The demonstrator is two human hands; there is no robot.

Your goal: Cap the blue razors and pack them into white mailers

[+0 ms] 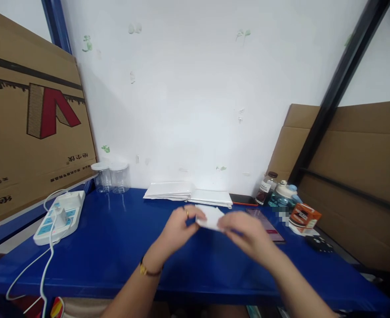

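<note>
A small piece of folded white paper [209, 217] is held above the blue table [115, 247], between both hands. My left hand [183, 225] wears a ring and pinches the paper's left edge between thumb and fingers. On the right side of the paper, my right hand [244, 229] grips its corner, with its fingers slightly blurred. Behind the hands, stacks of white paper [168, 190] lie along the wall.
At the left are a power strip [60, 218] with white cables and two clear lidded jars [119, 179]. To the right stand a dark-capped bottle [266, 187], a teal bottle [283, 195] and an orange box [304, 216]. A phone [243, 199] lies near the wall.
</note>
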